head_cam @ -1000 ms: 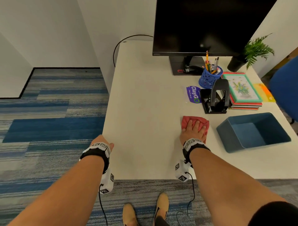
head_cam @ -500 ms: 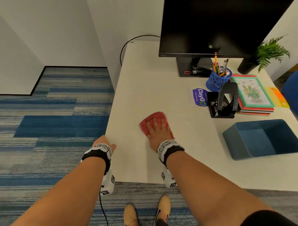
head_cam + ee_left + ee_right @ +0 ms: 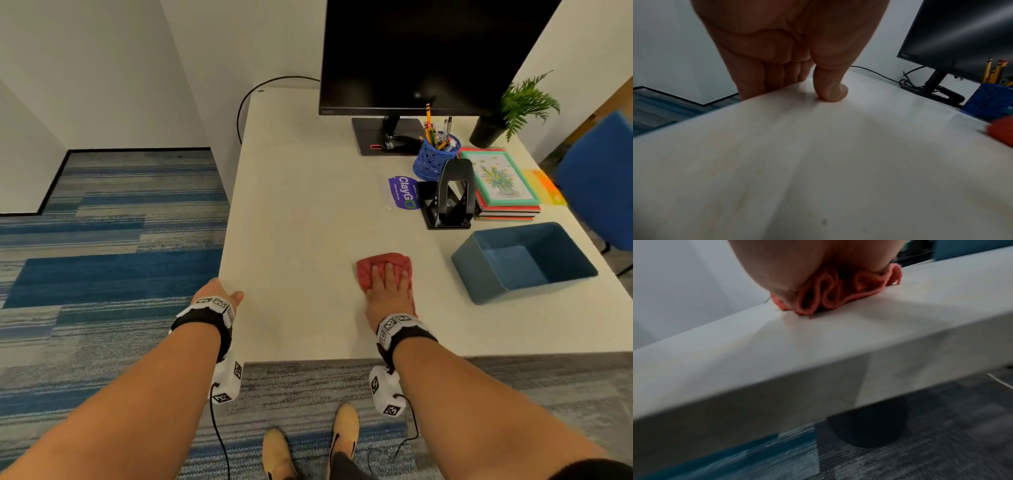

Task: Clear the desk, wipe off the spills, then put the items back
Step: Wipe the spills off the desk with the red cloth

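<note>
A crumpled red cloth [image 3: 382,265] lies on the white desk [image 3: 301,192] near its front edge. My right hand [image 3: 388,284] presses flat on it, fingers straight. The right wrist view shows the cloth [image 3: 828,293] bunched in folds under that hand [image 3: 789,264] on the desk top [image 3: 818,340]. At the desk's left edge my left hand [image 3: 219,294] holds on. In the left wrist view its thumb [image 3: 831,92] rests on top while the fingers [image 3: 760,81] curl down over the edge. The cloth [image 3: 1001,133] appears blurred at the far right there.
A blue bin [image 3: 479,284] stands just right of the cloth. Behind it are a black hole punch [image 3: 448,195], a purple sticker [image 3: 404,197], a blue pen cup [image 3: 433,159], stacked notebooks [image 3: 503,185], a plant [image 3: 520,109] and the monitor [image 3: 428,51]. A blue chair [image 3: 599,178] stands at the right.
My right hand swept the cloth left across the desk, then back right toward the blue bin. The left hand has stayed on the desk edge.
</note>
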